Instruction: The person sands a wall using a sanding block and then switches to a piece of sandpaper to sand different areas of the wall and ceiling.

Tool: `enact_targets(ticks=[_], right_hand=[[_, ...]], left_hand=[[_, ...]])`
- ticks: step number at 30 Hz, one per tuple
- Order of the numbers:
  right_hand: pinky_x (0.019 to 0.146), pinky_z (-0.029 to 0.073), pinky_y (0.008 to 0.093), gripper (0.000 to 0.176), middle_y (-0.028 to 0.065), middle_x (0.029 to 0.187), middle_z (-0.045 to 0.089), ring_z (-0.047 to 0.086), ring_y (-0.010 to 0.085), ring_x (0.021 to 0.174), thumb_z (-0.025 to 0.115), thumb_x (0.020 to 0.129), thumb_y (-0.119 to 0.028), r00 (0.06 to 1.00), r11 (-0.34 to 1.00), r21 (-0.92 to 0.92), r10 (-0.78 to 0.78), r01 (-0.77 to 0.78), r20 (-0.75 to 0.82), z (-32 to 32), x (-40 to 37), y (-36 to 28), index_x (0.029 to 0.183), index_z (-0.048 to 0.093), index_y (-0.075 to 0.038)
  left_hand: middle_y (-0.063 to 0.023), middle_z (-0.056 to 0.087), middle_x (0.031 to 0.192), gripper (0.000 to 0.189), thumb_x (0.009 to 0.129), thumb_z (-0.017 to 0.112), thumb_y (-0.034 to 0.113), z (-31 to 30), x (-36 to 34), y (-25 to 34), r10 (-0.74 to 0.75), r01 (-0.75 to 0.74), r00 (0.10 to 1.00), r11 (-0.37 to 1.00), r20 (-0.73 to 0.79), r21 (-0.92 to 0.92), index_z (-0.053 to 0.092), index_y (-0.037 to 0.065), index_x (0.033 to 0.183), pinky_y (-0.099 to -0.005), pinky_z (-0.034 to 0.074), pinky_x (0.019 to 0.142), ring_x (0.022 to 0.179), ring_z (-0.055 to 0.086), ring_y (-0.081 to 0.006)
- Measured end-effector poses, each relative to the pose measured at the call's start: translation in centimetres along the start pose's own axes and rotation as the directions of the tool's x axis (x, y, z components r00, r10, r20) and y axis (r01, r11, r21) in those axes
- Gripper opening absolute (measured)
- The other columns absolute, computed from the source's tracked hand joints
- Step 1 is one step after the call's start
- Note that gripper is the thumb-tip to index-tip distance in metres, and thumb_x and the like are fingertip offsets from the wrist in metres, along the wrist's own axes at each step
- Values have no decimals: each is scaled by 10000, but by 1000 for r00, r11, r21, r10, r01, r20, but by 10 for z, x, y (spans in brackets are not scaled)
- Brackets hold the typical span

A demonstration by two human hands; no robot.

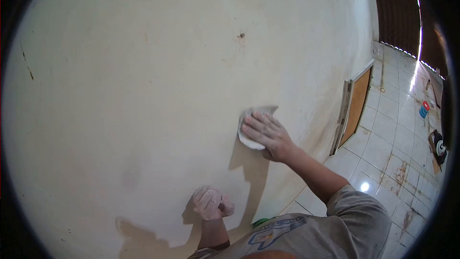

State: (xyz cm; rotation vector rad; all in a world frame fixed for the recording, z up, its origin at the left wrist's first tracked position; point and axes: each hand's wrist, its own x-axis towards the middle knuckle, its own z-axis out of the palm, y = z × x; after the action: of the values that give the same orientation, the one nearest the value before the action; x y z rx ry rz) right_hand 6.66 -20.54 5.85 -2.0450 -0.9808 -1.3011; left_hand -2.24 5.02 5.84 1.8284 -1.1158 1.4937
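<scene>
White cloth (pixel 252 140) flat on cream wall (pixel 143 67) under right hand (pixel 266 134), fingers (pixel 254 123) spread, left hand (pixel 211 204) lower (dusty), fingers curled against wall.

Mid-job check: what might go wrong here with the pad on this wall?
The pad is only pinned to the wall under the flat fingers of the right hand, so it may slip out.
The left hand looks dusted white; fine dust might be breathed in.
The board leaning on the wall nearby could be knocked over.
</scene>
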Motion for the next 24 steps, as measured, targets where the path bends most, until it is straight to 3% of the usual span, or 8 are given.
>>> enact_targets(ticks=[7,10,14,16,19,24], right_hand=[[1238,260,514,664,132,1633,405,330,353,1533,598,885,-76,968,993,51,113,-104,-225,-32,82,13,1539,484,-90],[1238,237,535,653,158,1632,400,315,380,1537,586,885,-79,955,975,155,193,-161,-223,-4,50,-4,1531,489,-67],[1215,273,561,582,232,1564,471,393,435,1486,577,874,-84,949,964,177,234,-199,-211,49,-44,-34,1451,566,-11],[1198,307,566,580,244,1527,508,438,446,1452,596,852,-110,943,949,150,299,-278,-143,60,-85,-51,1422,590,-2],[1195,323,557,608,232,1526,514,448,442,1445,610,827,-112,954,965,93,256,-243,-159,66,-94,-41,1426,589,-7],[1201,327,530,607,235,1571,459,409,431,1474,637,858,-48,919,970,44,240,-239,-312,7,11,2,1459,560,-4]], left_hand=[[-33,483,560,233,847,570,67,1,-8,-4,11,-11,1000,999,17,46,459,79,643,-320,408,444,446,525,-211],[-35,492,563,228,842,575,58,-1,2,2,8,-9,1000,999,11,38,474,76,639,-319,413,445,442,533,-214],[-33,494,566,219,838,577,47,-4,6,2,9,-10,999,1000,30,22,477,73,645,-315,410,443,437,531,-207],[-28,488,566,212,840,577,47,-5,7,3,6,-6,999,1000,47,3,479,72,653,-311,401,437,436,528,-200],[-24,470,565,212,840,580,49,-4,-1,-5,90,-90,996,995,4,29,471,63,658,-304,380,426,431,521,-195],[-36,455,572,218,829,586,46,-5,1,-6,80,-80,996,997,43,7,451,49,657,-300,364,418,426,499,-202]])
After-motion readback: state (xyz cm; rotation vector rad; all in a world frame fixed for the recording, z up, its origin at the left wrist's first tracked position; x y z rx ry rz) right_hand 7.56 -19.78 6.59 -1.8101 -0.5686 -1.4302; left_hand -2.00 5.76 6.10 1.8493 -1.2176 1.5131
